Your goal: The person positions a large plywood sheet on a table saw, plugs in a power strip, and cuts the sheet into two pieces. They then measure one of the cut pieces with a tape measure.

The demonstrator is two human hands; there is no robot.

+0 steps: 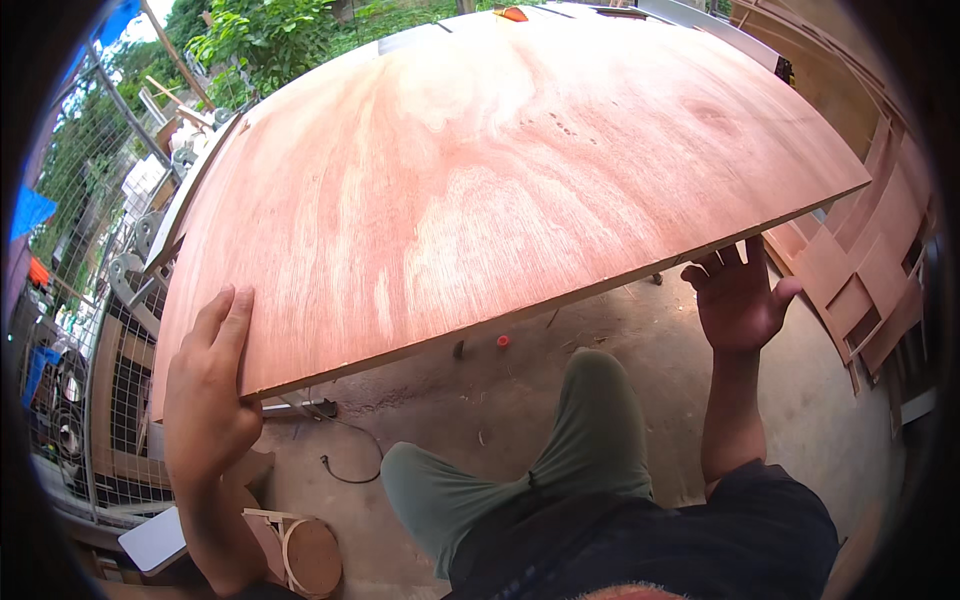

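Note:
A large reddish-brown plywood sheet point(450, 220) spans most of the view, its near edge tilted up toward the right. At its near left corner my left hand point(210, 385) is closed on the board, fingers lying over the top face and the thumb hidden at the edge. My right hand point(738, 305) is beneath the near edge toward the right, palm up, thumb and fingers spread. Its fingertips go under the board, partly hidden, so I cannot tell how firmly they touch it.
A small orange piece point(512, 13) shows at the sheet's far edge. Wood panels and offcuts point(860, 270) lean at the right. Wire mesh fencing point(120, 390) stands at the left. On the concrete floor lie a black cable point(350, 478) and a red cap-like object point(503, 341). A round wooden piece point(312, 557) sits lower left.

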